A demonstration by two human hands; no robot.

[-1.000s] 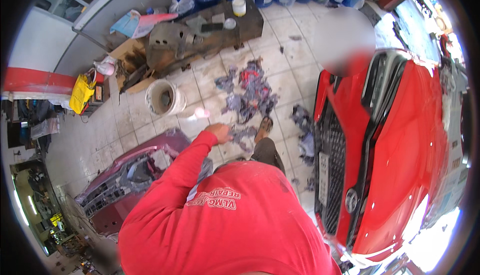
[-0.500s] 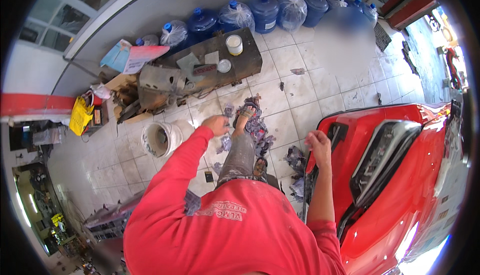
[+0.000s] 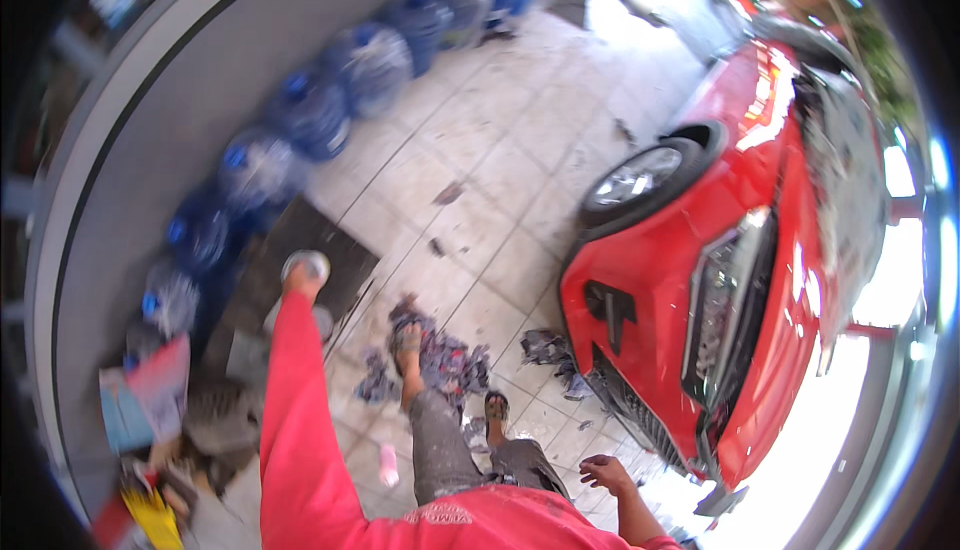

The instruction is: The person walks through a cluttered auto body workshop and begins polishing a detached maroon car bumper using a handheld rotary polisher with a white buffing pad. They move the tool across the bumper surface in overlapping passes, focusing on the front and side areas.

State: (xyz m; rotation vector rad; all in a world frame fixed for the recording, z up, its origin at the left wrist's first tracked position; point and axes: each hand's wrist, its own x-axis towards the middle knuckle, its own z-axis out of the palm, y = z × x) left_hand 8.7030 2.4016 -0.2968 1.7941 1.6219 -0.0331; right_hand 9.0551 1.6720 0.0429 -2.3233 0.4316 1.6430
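My left arm is stretched out over the dark bench [image 3: 352, 240]. At its end, my left hand [image 3: 300, 283] is closed against the near side of a round whitish tin can [image 3: 316, 264]; motion blur hides just how the fingers sit on it. Lower down at the right, my right hand [image 3: 604, 472] hangs free beside my leg, fingers loosely bent and apart, with nothing in it. The nearest thing to it is the front of a red car [image 3: 640, 300].
Crumpled dark sheets [image 3: 455, 362] lie on the tiled floor [image 3: 480, 220] around my feet. Several blue water jugs [image 3: 375, 65] line the wall. A leaning cardboard piece [image 3: 160, 385], a yellow bag [image 3: 152, 520] and a small pink object [image 3: 388, 465] are at the left.
The view has swung right, showing more of the car. My left hand has gone from above the floor by my foot out to the can on the bench. My right hand has dropped lower.
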